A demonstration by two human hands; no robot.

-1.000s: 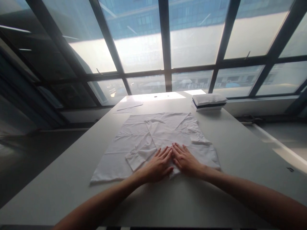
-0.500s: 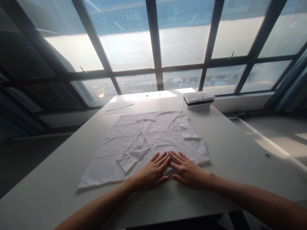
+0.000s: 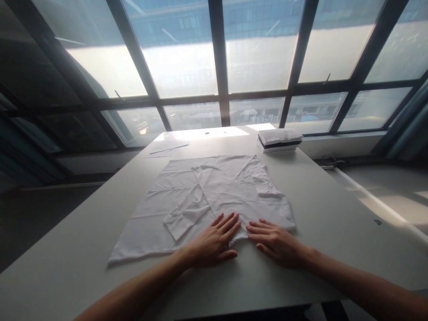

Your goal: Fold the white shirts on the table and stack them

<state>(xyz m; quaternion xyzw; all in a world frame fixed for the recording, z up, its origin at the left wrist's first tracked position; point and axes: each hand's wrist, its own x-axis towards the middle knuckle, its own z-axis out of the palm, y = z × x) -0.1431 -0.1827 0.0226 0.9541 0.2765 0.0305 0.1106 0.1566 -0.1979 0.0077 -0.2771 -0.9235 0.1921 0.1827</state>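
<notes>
A white shirt (image 3: 230, 191) lies spread on the white table (image 3: 321, 214), its two sleeves folded inward over the body. My left hand (image 3: 216, 240) rests flat on the shirt's near edge, fingers stretched out and pointing away from me. To its right, my right hand (image 3: 276, 240) lies flat too, with its fingertips over the same near edge and its thumb held a little apart. A narrow gap separates the two hands. Neither one grips the cloth. Small wrinkles run across the shirt in front of the fingers.
At the table's far right corner stands a stack of folded cloths (image 3: 280, 139), white with a dark layer. Thin white sheets (image 3: 169, 148) lie at the far left. A small dark object (image 3: 377, 222) is near the right edge. Tall windows (image 3: 257, 58) rise behind the table.
My right hand has slid to the right along the shirt's near edge, away from my left hand, which it touched before. My left hand has hardly moved.
</notes>
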